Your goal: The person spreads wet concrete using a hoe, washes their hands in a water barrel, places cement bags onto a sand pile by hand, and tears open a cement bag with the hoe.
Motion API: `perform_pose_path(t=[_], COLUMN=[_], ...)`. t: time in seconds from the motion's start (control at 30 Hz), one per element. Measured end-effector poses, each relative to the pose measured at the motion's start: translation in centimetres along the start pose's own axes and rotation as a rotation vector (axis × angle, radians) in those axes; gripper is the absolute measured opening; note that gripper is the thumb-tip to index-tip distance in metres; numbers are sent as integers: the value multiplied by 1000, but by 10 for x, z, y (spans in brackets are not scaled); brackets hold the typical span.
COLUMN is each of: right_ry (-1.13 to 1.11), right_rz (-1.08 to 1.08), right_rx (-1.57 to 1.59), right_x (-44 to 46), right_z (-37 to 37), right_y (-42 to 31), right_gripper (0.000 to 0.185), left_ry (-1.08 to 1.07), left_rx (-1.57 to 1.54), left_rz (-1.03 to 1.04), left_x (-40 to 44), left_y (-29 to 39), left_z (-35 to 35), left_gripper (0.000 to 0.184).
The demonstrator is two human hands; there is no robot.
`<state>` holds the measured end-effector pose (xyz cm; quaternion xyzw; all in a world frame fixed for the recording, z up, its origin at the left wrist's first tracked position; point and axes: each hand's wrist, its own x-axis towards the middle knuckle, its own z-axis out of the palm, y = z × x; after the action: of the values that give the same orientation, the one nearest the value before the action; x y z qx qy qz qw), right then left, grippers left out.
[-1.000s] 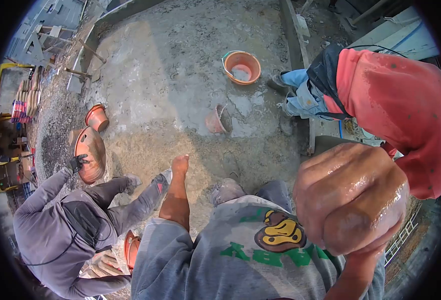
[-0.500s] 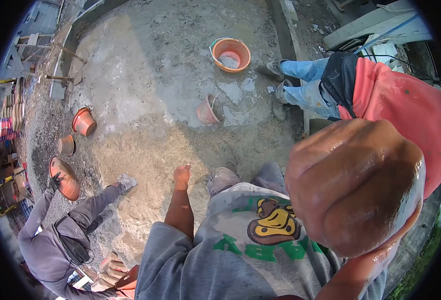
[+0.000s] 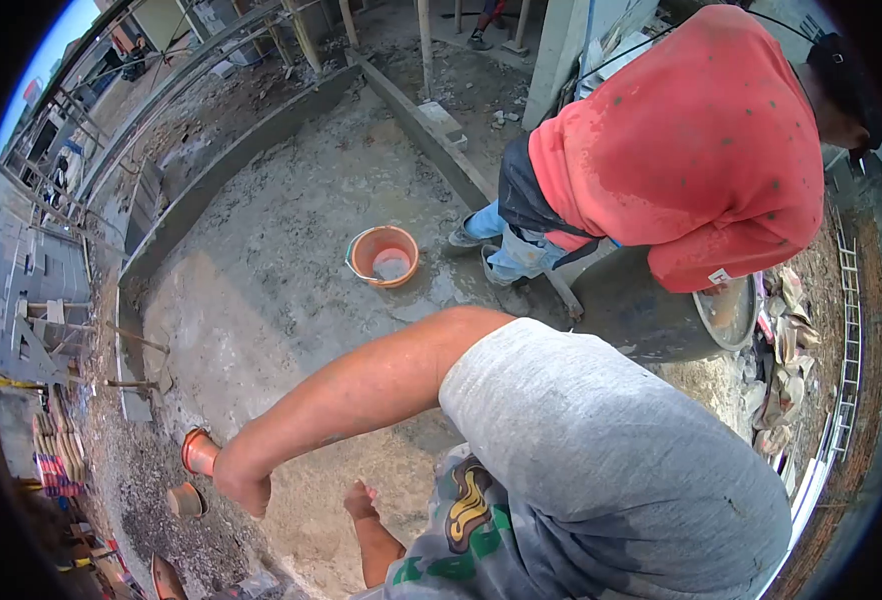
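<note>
My right arm reaches across the view to the left, and my right hand (image 3: 244, 484) is closed with its fingers curled under; nothing shows in it. Behind that hand, on the ground, lies an orange bucket (image 3: 199, 452), partly covered by the hand in view. My left hand (image 3: 361, 500) hangs low in front of my grey shirt (image 3: 461, 570), fingers curled in and no object visible. Near both hands is the wet concrete floor (image 3: 311, 530). A smaller brownish bucket (image 3: 187, 500) rests on the gravel below my right hand.
An orange bucket with a handle (image 3: 383, 256) stands on the wet concrete ahead. To the right, a person in a red top (image 3: 681, 150) bends over a dark drum (image 3: 651, 310). A low concrete kerb (image 3: 426, 130) borders the slab. Stacked bags (image 3: 58, 440) are at the far left.
My right fist has swung from close to the camera at the right over to the left. My view has turned rightward and up. The pinkish bucket is now hidden behind my arm.
</note>
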<state>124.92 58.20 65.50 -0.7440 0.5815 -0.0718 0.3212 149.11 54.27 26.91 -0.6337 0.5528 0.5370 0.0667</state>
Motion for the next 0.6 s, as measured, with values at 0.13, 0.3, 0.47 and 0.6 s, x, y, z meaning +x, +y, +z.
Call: perform_pose_path(t=[0.13,0.3,0.47,0.6], right_ry=[-94,-31,73,259], right_rz=[-120,-214,-276,-307], right_rx=[-74,-237,-322,-301], right_x=[-6,-29,-60,-101], right_z=[-114,-105,-82,-76], right_y=[-133,-194,-237,-252], right_gripper=[53,43,34,28], left_ry=[-37,8,100,206], left_rx=[62,-2,-17,92], left_rz=[30,43,32,31], left_x=[-15,-41,-70,-63], left_y=[-20,-35,-85,-134], left_z=[9,11,-2,-6], left_gripper=[26,27,28,29])
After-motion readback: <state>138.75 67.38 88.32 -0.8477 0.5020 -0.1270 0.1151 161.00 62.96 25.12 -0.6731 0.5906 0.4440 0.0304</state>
